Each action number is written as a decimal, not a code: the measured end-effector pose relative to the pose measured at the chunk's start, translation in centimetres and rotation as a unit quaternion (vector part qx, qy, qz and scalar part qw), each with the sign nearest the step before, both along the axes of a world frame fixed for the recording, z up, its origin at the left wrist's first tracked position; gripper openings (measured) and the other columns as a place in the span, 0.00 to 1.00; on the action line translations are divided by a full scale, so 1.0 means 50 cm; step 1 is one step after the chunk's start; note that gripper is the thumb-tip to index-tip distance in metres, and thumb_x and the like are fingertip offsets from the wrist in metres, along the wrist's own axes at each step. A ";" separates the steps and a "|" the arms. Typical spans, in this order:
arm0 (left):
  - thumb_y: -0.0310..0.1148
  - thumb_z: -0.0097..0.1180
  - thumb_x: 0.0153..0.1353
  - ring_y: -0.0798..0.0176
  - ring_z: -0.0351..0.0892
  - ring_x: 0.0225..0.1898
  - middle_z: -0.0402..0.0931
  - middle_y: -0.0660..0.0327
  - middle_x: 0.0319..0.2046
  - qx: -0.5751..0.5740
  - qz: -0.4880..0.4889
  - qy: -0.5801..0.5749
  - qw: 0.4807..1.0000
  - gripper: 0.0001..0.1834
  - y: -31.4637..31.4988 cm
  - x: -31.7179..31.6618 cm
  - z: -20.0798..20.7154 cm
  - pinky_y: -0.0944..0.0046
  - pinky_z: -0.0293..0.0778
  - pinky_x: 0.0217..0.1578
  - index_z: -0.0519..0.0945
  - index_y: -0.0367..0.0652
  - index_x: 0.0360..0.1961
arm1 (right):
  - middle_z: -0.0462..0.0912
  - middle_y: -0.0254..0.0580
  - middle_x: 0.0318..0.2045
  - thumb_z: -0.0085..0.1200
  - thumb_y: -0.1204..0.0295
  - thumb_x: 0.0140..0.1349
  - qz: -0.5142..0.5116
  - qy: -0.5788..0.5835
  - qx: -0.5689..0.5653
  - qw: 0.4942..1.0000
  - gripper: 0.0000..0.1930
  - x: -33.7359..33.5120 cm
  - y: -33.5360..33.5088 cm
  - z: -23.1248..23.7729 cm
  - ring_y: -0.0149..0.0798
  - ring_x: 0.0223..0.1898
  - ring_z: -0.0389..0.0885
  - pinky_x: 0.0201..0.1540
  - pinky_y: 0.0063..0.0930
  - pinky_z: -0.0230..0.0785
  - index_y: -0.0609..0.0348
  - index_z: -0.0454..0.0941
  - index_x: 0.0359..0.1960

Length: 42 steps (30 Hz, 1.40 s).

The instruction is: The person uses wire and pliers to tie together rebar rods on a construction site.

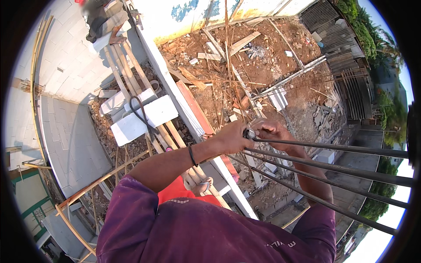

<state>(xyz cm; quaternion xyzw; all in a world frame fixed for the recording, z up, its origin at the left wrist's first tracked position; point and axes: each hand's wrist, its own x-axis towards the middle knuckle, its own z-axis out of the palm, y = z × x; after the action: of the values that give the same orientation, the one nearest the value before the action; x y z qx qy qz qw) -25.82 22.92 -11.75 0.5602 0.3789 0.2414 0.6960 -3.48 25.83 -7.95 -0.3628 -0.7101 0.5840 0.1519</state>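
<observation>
Rods (329, 165) apparently being worked near ends — left hand (233, 137) grips metal tool (249, 133), right hand (274, 131) curled, contents unclear — next move likely needs steady pressure.

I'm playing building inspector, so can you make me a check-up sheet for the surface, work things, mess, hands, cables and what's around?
Surface: round poles run under the person; a foot rests there.
Job's things: four long dark bars; a small metal tool near their ends.
Clutter: planks and rubble on brown ground.
Hands: left hand grips the tool; right hand is close beside it, grip unclear.
Cables: a dark loop over a white block; type unclear.
Surroundings: grey block wall, another person.
</observation>
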 end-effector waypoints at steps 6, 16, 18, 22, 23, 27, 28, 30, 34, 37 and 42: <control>0.35 0.71 0.55 0.75 0.66 0.19 0.70 0.68 0.14 0.018 -0.034 0.017 0.999 0.14 0.002 -0.003 0.006 0.65 0.63 0.20 0.81 0.35 0.26 | 0.82 0.38 0.39 0.58 0.73 0.69 -0.022 -0.002 -0.140 0.990 0.09 0.003 -0.002 0.054 0.29 0.43 0.77 0.47 0.29 0.70 0.65 0.82 0.45; 0.34 0.69 0.57 0.74 0.68 0.19 0.71 0.66 0.16 0.008 -0.044 0.029 0.999 0.14 -0.004 -0.002 0.017 0.65 0.64 0.22 0.79 0.35 0.26 | 0.74 0.27 0.22 0.57 0.63 0.71 0.055 -0.172 -0.138 0.974 0.14 -0.003 0.037 0.061 0.23 0.29 0.68 0.32 0.25 0.62 0.62 0.81 0.33; 0.34 0.69 0.57 0.74 0.68 0.19 0.71 0.66 0.16 0.009 -0.041 0.027 0.999 0.14 -0.004 -0.001 0.015 0.65 0.65 0.22 0.79 0.35 0.26 | 0.72 0.27 0.21 0.56 0.61 0.71 0.078 -0.209 -0.127 0.966 0.16 -0.007 0.045 0.064 0.23 0.27 0.67 0.30 0.26 0.62 0.62 0.79 0.31; 0.34 0.69 0.56 0.73 0.67 0.19 0.71 0.66 0.15 0.009 -0.048 0.030 0.998 0.14 0.002 0.006 0.018 0.65 0.65 0.22 0.80 0.34 0.27 | 0.72 0.28 0.20 0.56 0.60 0.70 0.012 -0.203 -0.244 0.948 0.17 0.011 0.046 0.039 0.25 0.26 0.67 0.29 0.27 0.61 0.62 0.77 0.28; 0.34 0.69 0.56 0.73 0.67 0.19 0.70 0.66 0.15 0.009 -0.051 0.033 0.998 0.14 0.005 0.009 0.021 0.65 0.65 0.22 0.80 0.34 0.27 | 0.73 0.29 0.21 0.56 0.60 0.70 0.015 -0.223 -0.215 0.951 0.17 0.014 0.049 0.043 0.25 0.26 0.67 0.29 0.27 0.62 0.63 0.78 0.30; 0.33 0.69 0.55 0.74 0.67 0.20 0.71 0.66 0.16 0.019 -0.049 0.038 0.998 0.13 0.012 0.007 0.008 0.65 0.65 0.22 0.80 0.33 0.28 | 0.80 0.36 0.29 0.56 0.61 0.70 -0.048 -0.238 0.123 0.962 0.16 -0.014 0.039 0.110 0.25 0.32 0.73 0.36 0.24 0.69 0.66 0.81 0.39; 0.32 0.69 0.55 0.74 0.67 0.20 0.72 0.66 0.17 0.022 -0.046 0.047 0.998 0.12 0.013 0.007 0.006 0.65 0.64 0.22 0.80 0.34 0.28 | 0.81 0.37 0.32 0.55 0.61 0.70 -0.112 -0.229 0.205 0.945 0.17 -0.019 0.023 0.136 0.25 0.35 0.75 0.39 0.23 0.70 0.66 0.81 0.41; 0.31 0.69 0.56 0.74 0.68 0.21 0.73 0.67 0.18 0.012 -0.032 0.025 0.999 0.11 0.010 0.020 0.001 0.65 0.64 0.22 0.80 0.34 0.28 | 0.80 0.37 0.29 0.55 0.63 0.69 -0.282 -0.196 0.228 0.911 0.15 0.009 -0.026 0.154 0.25 0.33 0.75 0.37 0.24 0.69 0.66 0.81 0.40; 0.28 0.68 0.56 0.75 0.68 0.22 0.75 0.69 0.20 -0.051 -0.018 0.007 0.999 0.09 0.012 0.033 0.018 0.64 0.64 0.22 0.81 0.34 0.29 | 0.75 0.32 0.18 0.54 0.69 0.65 -0.415 -0.255 -0.010 0.873 0.12 0.155 -0.232 0.032 0.25 0.21 0.72 0.23 0.27 0.65 0.65 0.81 0.28; 0.30 0.70 0.55 0.75 0.69 0.22 0.74 0.68 0.20 -0.055 -0.026 0.011 0.998 0.12 0.005 0.033 0.067 0.66 0.62 0.19 0.80 0.34 0.32 | 0.86 0.47 0.34 0.60 0.58 0.66 -0.236 -0.171 -0.275 0.916 0.21 0.051 -0.382 -0.027 0.36 0.39 0.85 0.43 0.32 0.76 0.67 0.82 0.46; 0.38 0.76 0.52 0.75 0.67 0.14 0.74 0.66 0.19 -0.076 0.001 0.010 0.997 0.18 -0.011 0.051 0.046 0.70 0.53 0.09 0.80 0.37 0.34 | 0.59 0.57 0.72 0.66 0.56 0.62 -0.306 -0.004 -0.150 0.940 0.48 -0.171 -0.353 -0.072 0.50 0.74 0.55 0.73 0.43 0.51 0.63 0.49 0.74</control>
<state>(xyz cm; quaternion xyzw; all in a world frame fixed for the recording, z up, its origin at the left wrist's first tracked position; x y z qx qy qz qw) -23.30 22.36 -9.45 0.5079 0.4032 0.2070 0.7326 -12.05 8.16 -11.54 -0.5833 -0.4700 0.6076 0.2641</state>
